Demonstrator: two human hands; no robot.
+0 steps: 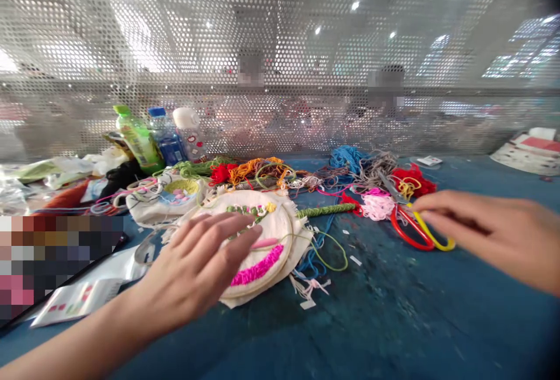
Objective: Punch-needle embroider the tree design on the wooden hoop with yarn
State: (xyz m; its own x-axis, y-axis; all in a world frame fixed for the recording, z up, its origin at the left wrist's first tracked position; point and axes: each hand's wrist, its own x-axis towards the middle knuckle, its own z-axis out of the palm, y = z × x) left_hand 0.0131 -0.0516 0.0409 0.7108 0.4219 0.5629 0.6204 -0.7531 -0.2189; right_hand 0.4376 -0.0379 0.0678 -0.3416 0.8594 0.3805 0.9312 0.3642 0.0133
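My left hand (pixel 196 263) lies over the left part of a round embroidery hoop (pixel 271 266) with cream cloth, its fingers spread and nothing held. Magenta stitching (pixel 258 267), green stitches and a pink pen-like object (pixel 265 243) show on the cloth. At the right, my right hand (pixel 476 228) has its fingers drawn together at the handles of red and yellow scissors (pixel 413 231); whether they grip them is unclear. The scissor blades point away, beside pale pink yarn (pixel 377 205). A green thread (pixel 336 252) loops right of the hoop.
Coloured yarn bundles (pixel 258 171) line the back. Bottles (pixel 168 138) stand at the back left before a perforated metal screen (pixel 280 48). A second embroidered cloth (pixel 149 202) and a spiral notebook (pixel 79 303) lie left. A tissue box (pixel 529 151) sits far right.
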